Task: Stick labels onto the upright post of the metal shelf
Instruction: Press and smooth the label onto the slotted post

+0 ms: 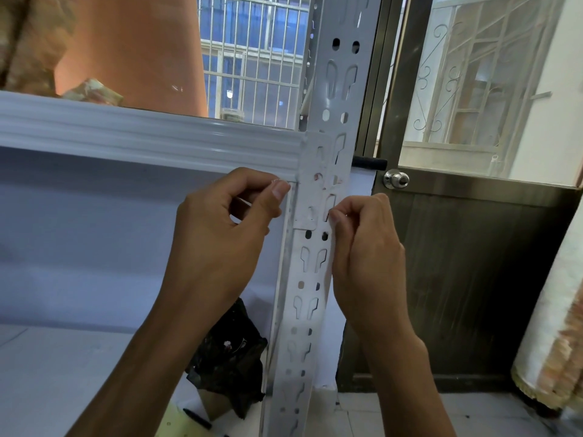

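Label on the post, middle of the frame, being stuck down.
Seen from the head view, the left hand pinches its left edge and the right hand pinches its right edge, probably to pull it flat round the corner. The shelf beam crowds the left fingers. A black bag sits lower down, and a door knob is at the right.
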